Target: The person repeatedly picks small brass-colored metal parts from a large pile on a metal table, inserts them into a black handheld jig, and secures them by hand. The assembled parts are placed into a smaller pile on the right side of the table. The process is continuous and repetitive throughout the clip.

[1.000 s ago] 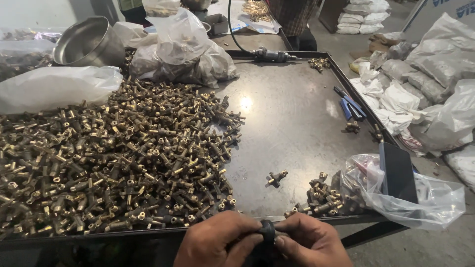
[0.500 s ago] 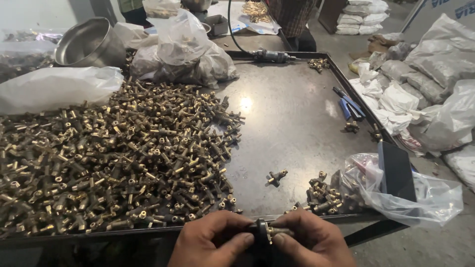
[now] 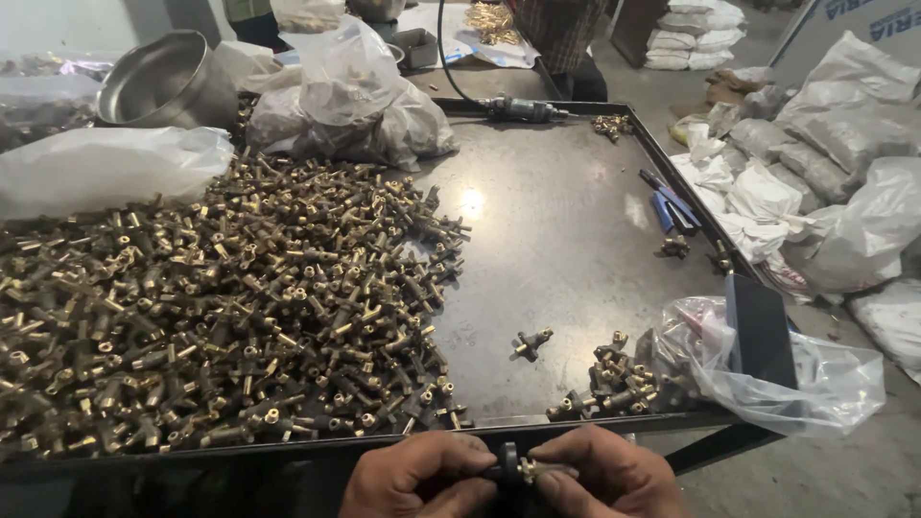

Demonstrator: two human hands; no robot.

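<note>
Metal tray [image 3: 576, 230], white sacks [image 3: 844, 144] beside it.

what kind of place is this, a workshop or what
Probably a small assembly workshop: a metal tray table heaped with brass fittings, filled plastic bags beside it, and both hands holding one fitting.

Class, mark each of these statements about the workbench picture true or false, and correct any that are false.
1. Both hands hold one small brass fitting at the tray's near edge. True: the left hand and the right hand pinch it between them.
2. The big heap of brass fittings lies on the right side of the metal tray. False: it fills the left side.
3. A steel bowl stands at the far left. True.
4. The blue-handled pliers lie in the heap. False: they lie apart, near the tray's right edge.
</note>
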